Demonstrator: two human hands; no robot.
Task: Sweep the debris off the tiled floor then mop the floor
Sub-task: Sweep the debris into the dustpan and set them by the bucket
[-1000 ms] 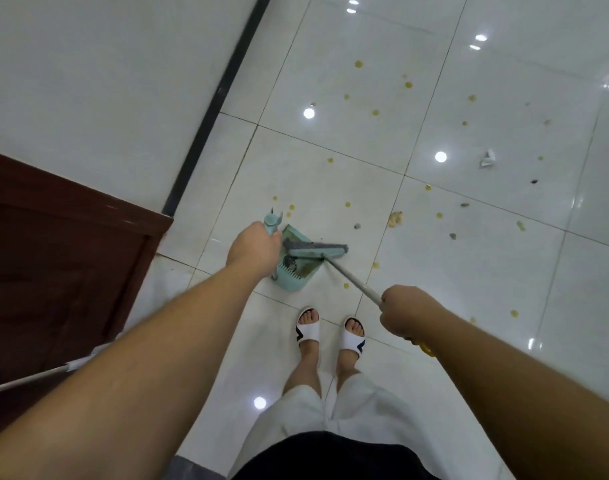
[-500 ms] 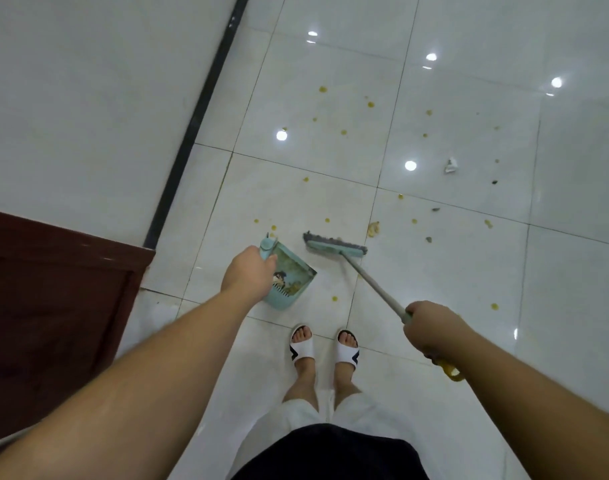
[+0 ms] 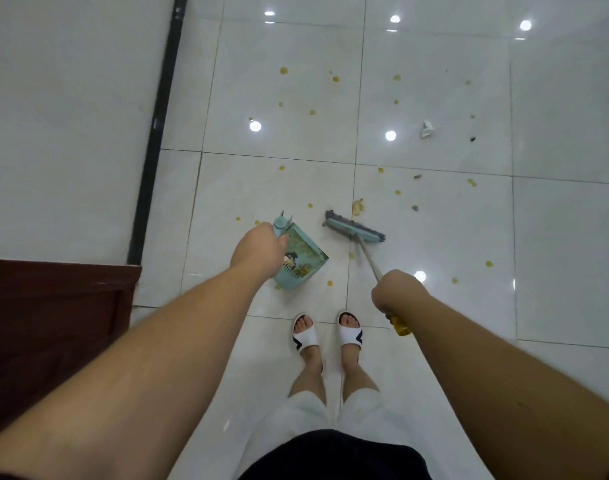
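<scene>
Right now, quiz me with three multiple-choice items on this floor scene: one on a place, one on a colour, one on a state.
1. Where is the broom head?
A. Inside the dustpan
B. Right of the dustpan
C. Against the wall

2. The dustpan's colour?
A. Red
B. Black
C. Light teal

3. The floor ahead is:
A. Littered with debris
B. Swept clean
C. Carpeted

Answers: B, a gap of tile separates them; C, its rim is pale teal; A, yellow bits dot the tiles.

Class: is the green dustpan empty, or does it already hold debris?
It holds debris: yellowish bits lie inside the dustpan, gripped by the left hand.
</scene>
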